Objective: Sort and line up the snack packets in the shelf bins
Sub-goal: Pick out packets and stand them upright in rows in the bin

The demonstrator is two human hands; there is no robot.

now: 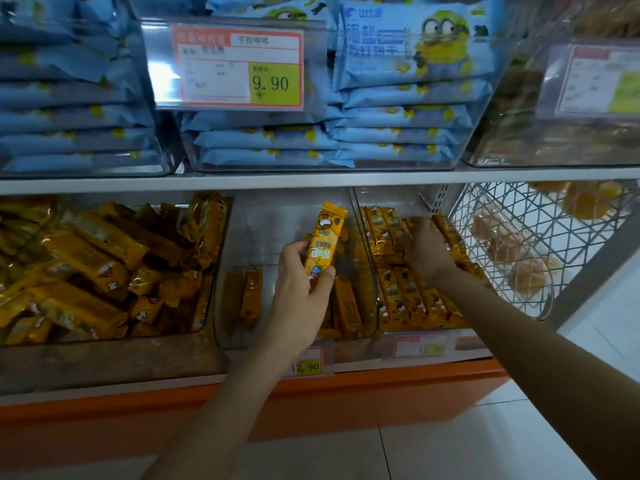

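Head view, lower shelf [381, 379]: three clear bins are seen side by side. The left bin [104, 362] is stuffed with loose yellow packets [90, 258] piled every which way. The middle bin [263, 220] is mostly bare, with just a few packets [348, 306] left standing or leaning near its bottom. In the right bin [391, 199], the lined-up packets [408, 299] are set in neat rows, long axes running front to back.

The held packet [325, 237] is pinched at its lower end by the left hand [298, 282], thumb on one side and fingers on the other, over the middle bin. Its long axis is nearly upright, the top end tipped a bit toward the right, with the printed face turned to the camera.

The right hand [426, 251] is laid palm down on the back row in the right bin; whether anything is gripped can't be told.

At the shelf's right end, a wire basket [485, 209] with round wrapped goods is seen. Blue packets [398, 133] are stacked flat in the bins above.
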